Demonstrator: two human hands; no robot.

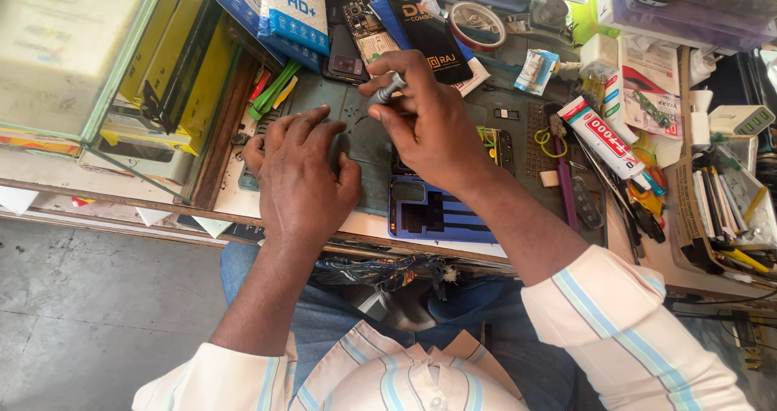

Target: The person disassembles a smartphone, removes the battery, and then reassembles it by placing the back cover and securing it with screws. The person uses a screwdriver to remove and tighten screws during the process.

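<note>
My right hand [425,119] pinches the grey knurled handle of a small screwdriver [389,89], held upright over a grey-green work mat [368,148]. My left hand [301,176] lies palm down on the mat, fingers curled and spread over something I cannot see beneath it. A blue opened phone back [433,212] with black parts lies under my right wrist near the bench's front edge. The screwdriver's tip is hidden behind my fingers.
Blue accessory packets [287,10] and a bare phone circuit board [362,18] lie at the back. A white glue tube [600,136], tweezers, brushes and pens crowd the right side. A glass case [105,63] with yellow boxes stands left. A tape roll [477,24] sits behind.
</note>
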